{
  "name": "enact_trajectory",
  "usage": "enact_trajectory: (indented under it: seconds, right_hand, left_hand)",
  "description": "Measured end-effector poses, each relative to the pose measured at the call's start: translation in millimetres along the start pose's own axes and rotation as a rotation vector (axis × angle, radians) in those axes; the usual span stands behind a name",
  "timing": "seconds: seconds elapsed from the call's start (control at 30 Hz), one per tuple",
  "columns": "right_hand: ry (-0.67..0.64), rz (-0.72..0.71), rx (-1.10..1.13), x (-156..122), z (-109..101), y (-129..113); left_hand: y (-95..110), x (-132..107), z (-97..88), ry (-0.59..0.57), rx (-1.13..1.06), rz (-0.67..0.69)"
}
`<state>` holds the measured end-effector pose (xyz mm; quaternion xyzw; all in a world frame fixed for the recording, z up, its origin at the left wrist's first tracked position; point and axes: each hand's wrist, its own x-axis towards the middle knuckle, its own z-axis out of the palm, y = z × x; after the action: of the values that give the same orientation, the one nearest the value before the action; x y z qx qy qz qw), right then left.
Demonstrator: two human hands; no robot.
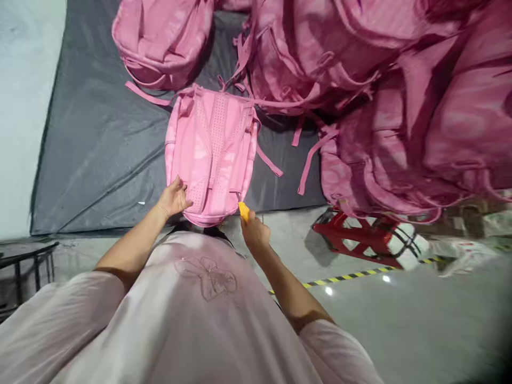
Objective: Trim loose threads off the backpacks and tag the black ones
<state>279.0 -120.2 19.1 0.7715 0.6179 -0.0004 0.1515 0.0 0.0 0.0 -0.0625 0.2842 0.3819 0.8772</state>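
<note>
A pink backpack (218,144) lies in front of me with its straps and perforated back panel facing up. By its lower left edge is my left hand (173,199), fingers spread, seemingly touching the fabric without gripping it. My right hand (256,233) is closed around a small yellow tool (244,211) whose tip points at the bag's lower right corner. The tool's working end is too small to make out. Loose pink straps trail from both sides of the bag.
A dark grey sheet (100,138) covers the work surface. Another pink backpack (164,42) lies at the far left, and a heap of pink backpacks (384,106) fills the right. Below them, a red frame (356,234) stands on the floor near yellow-black tape (348,277).
</note>
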Motion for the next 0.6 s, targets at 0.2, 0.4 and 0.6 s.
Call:
enact_trajectory:
  seconds: [0.2, 0.4, 0.6]
  right_hand:
    - [0.072, -0.060, 0.064, 36.4, 6.2, -25.5]
    - [0.013, -0.052, 0.109, 43.6, 11.1, -22.6]
    - [-0.005, -0.021, 0.133, 45.1, 5.9, -19.6]
  left_hand:
    - [-2.5, -4.2, 2.7, -0.012, 0.036, 0.054]
    - [-4.0, -3.4, 1.7, -0.096, 0.088, 0.059]
    - [-2.7, -4.6, -2.8, -0.095, 0.091, 0.072]
